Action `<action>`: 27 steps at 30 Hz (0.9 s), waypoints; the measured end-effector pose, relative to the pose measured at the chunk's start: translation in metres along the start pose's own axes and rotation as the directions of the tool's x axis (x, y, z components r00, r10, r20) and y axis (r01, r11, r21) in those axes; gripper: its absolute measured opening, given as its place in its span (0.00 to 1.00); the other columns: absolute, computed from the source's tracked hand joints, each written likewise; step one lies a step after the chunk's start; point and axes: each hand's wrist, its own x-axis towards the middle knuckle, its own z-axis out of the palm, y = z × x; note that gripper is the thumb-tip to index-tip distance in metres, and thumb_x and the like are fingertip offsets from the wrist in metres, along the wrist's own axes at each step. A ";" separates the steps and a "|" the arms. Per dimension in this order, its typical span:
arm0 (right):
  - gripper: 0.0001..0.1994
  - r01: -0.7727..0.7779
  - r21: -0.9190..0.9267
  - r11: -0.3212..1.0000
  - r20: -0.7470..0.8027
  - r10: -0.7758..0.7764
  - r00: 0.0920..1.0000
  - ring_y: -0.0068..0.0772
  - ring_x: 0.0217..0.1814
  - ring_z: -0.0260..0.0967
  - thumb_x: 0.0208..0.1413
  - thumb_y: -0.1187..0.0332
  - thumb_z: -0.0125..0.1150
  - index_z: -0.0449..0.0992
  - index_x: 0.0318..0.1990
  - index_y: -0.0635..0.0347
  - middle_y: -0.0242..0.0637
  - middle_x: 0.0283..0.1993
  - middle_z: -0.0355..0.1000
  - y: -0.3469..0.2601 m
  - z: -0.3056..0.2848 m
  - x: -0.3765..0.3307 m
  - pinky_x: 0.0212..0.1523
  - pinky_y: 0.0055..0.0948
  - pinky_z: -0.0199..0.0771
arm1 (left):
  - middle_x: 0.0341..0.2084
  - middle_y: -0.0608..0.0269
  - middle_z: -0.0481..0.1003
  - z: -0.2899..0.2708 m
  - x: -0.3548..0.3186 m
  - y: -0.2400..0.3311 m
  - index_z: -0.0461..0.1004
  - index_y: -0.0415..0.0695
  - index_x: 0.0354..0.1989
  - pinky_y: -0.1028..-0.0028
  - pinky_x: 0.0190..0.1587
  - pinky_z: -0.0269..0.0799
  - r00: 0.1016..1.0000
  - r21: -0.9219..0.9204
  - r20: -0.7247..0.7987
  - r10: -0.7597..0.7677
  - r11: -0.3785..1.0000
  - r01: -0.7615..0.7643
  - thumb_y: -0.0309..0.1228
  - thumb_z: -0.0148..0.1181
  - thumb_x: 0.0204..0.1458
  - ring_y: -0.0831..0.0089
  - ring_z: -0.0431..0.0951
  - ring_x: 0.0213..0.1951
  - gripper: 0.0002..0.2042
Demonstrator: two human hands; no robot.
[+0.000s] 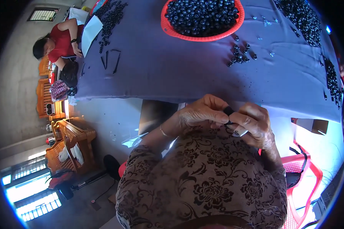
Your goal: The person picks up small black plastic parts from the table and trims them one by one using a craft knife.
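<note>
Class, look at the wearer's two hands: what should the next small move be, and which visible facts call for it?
Probably to bring the small black part over the purple cloth before loosening any grip. The left hand and right hand pinch it together, apparently just short of the cloth's edge, so a slip might let it fall clear.

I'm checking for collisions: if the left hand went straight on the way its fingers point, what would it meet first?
The left hand points rightward, so probably the small black piece between the hands, then the right hand just beyond; depth is hard to judge here.
</note>
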 end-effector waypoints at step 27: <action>0.15 -0.292 0.281 0.914 0.121 0.268 0.956 0.30 0.26 0.66 0.35 0.83 0.63 0.72 0.35 0.62 0.36 0.27 0.64 -0.006 0.006 -0.007 0.23 0.27 0.66 | 0.18 0.65 0.72 -0.015 0.003 -0.023 0.74 0.37 0.30 0.82 0.21 0.64 0.997 0.061 0.060 -0.038 0.998 0.035 0.27 0.65 0.41 0.81 0.68 0.18 0.09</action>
